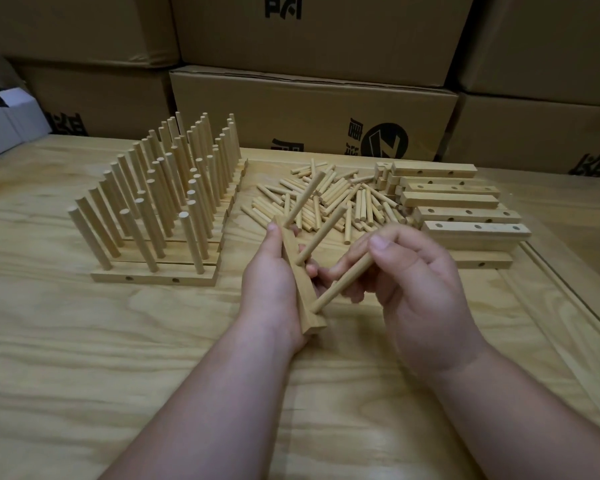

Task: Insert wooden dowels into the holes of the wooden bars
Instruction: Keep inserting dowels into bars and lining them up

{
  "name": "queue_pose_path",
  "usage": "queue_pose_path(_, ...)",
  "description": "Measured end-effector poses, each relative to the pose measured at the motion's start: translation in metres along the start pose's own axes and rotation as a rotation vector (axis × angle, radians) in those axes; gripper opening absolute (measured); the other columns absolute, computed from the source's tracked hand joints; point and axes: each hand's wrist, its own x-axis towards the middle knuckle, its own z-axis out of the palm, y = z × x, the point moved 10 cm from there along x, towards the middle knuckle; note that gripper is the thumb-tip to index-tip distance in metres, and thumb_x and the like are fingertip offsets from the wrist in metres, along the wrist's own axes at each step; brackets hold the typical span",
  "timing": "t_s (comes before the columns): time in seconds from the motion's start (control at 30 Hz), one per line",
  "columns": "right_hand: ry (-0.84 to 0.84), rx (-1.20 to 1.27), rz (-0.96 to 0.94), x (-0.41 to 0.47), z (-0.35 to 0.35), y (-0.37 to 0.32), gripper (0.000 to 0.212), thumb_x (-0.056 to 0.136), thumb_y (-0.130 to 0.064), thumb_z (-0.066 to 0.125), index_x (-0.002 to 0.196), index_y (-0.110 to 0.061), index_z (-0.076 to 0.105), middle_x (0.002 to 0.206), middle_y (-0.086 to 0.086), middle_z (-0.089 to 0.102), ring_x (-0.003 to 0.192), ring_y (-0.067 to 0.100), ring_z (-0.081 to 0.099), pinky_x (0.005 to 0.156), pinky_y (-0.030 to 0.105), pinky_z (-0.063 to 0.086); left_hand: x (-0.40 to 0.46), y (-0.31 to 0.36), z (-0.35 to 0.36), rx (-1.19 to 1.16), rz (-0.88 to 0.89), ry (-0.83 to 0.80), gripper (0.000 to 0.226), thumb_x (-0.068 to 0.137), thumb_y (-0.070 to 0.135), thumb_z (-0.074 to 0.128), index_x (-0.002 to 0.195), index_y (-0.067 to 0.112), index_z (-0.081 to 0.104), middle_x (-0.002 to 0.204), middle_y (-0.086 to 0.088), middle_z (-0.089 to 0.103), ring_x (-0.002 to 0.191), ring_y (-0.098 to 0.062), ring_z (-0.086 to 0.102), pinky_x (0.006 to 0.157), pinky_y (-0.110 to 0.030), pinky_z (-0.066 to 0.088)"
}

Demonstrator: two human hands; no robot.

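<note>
In the middle of the frame, our left hand grips the pale wooden bar upright so our right hand's fingers, clamped on the third round wooden dowel, can push it into the last hole.

Loose dowels lie centre on the table; finished bars at nine o'clock, empty bars at three, boxes at twelve

Two bare forearms, sleeveless in view; left hand, right hand, short-trimmed nails.
</note>
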Motion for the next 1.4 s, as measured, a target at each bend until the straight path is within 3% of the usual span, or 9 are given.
queue_pose_path(0.17, -0.221, 0.196, 0.269, -0.002, 0.019, 0.027, 0.042, 0.085, -0.051, 0.064, 0.089, -0.011, 0.075, 0.088, 0.024, 0.072, 0.051, 0.024, 0.054, 0.048, 0.035, 0.033, -0.001, -0.001, -0.005, 0.074, -0.018, 0.031, 0.044, 0.095, 0.064, 0.051, 0.102, 0.025, 0.069, 0.061, -0.001, 0.050, 0.069, -0.027, 0.052, 0.076, -0.051, 0.046)
queue_pose_path(0.3, -0.307, 0.185, 0.249, -0.004, 0.030, 0.024, 0.036, 0.096, -0.038, 0.051, 0.083, -0.009, 0.068, 0.089, 0.024, 0.071, 0.054, 0.025, 0.056, 0.063, 0.073, 0.039, -0.001, -0.005, -0.003, 0.180, -0.043, 0.005, 0.062, 0.088, 0.076, 0.049, 0.113, 0.025, 0.073, 0.094, -0.015, 0.054, 0.090, -0.039, 0.057, 0.090, -0.069, 0.048)
queue_pose_path(0.37, -0.289, 0.178, 0.257, -0.004, 0.029, 0.024, 0.038, 0.095, -0.036, 0.045, 0.081, -0.009, 0.068, 0.087, 0.024, 0.071, 0.054, 0.026, 0.056, 0.060, 0.058, 0.044, 0.000, -0.005, -0.003, 0.186, -0.044, -0.012, 0.061, 0.089, 0.076, 0.048, 0.113, 0.025, 0.072, 0.090, -0.016, 0.055, 0.084, -0.038, 0.059, 0.083, -0.068, 0.053)
queue_pose_path(0.43, -0.288, 0.203, 0.287, -0.005, 0.028, 0.026, 0.037, 0.094, -0.038, 0.049, 0.081, -0.009, 0.070, 0.088, 0.023, 0.071, 0.059, 0.028, 0.057, 0.058, 0.041, 0.045, 0.000, -0.005, -0.002, 0.174, -0.049, -0.049, 0.055, 0.093, 0.073, 0.046, 0.108, 0.027, 0.070, 0.072, -0.009, 0.050, 0.059, -0.032, 0.055, 0.055, -0.049, 0.055)
queue_pose_path(0.53, -0.318, 0.246, 0.324, -0.006, 0.030, 0.028, 0.040, 0.087, -0.048, 0.061, 0.082, -0.009, 0.071, 0.091, 0.024, 0.070, 0.068, 0.030, 0.057, 0.059, 0.037, 0.049, -0.003, -0.007, 0.001, 0.159, -0.086, -0.108, 0.047, 0.094, 0.072, 0.044, 0.102, 0.031, 0.066, 0.056, -0.001, 0.045, 0.031, -0.022, 0.045, 0.037, -0.035, 0.047)
queue_pose_path(0.97, -0.253, 0.194, 0.372, -0.008, 0.023, 0.037, 0.039, 0.091, -0.039, 0.046, 0.081, -0.013, 0.072, 0.096, 0.025, 0.071, 0.108, 0.046, 0.050, 0.073, 0.041, 0.046, -0.006, 0.002, -0.007, 0.132, -0.005, -0.005, 0.045, 0.091, 0.072, 0.052, 0.088, 0.029, 0.069, 0.056, 0.002, 0.044, 0.043, -0.017, 0.047, 0.042, -0.028, 0.043)
queue_pose_path(1.13, -0.217, 0.389, 0.414, -0.009, 0.021, 0.042, 0.037, 0.078, -0.047, 0.067, 0.082, -0.010, 0.073, 0.089, 0.021, 0.069, 0.109, 0.034, 0.059, 0.073, 0.036, 0.045, -0.007, 0.000, -0.002, 0.098, -0.029, -0.032, 0.053, 0.091, 0.070, 0.054, 0.067, 0.025, 0.069, 0.053, 0.001, 0.044, 0.037, -0.017, 0.047, 0.041, -0.032, 0.047)
queue_pose_path(1.23, -0.111, 0.488, 0.441, -0.006, 0.010, 0.048, 0.048, 0.076, -0.056, 0.069, 0.083, -0.008, 0.067, 0.083, 0.020, 0.066, 0.112, 0.042, 0.057, 0.085, 0.046, 0.049, -0.003, 0.005, 0.000, 0.156, 0.042, -0.043, 0.047, 0.094, 0.063, 0.055, 0.084, 0.018, 0.066, 0.052, 0.000, 0.050, 0.039, -0.015, 0.048, 0.044, -0.027, 0.048)
queue_pose_path(1.4, 0.006, 0.458, 0.498, -0.004, 0.003, 0.054, 0.054, 0.073, -0.063, 0.063, 0.067, -0.009, 0.066, 0.083, 0.022, 0.064, 0.091, 0.033, 0.062, 0.064, 0.028, 0.049, -0.006, 0.004, 0.015, 0.269, 0.121, -0.158, 0.050, 0.099, 0.058, 0.051, 0.115, 0.011, 0.060, 0.073, -0.013, 0.051, 0.056, -0.026, 0.050, 0.054, -0.037, 0.048)
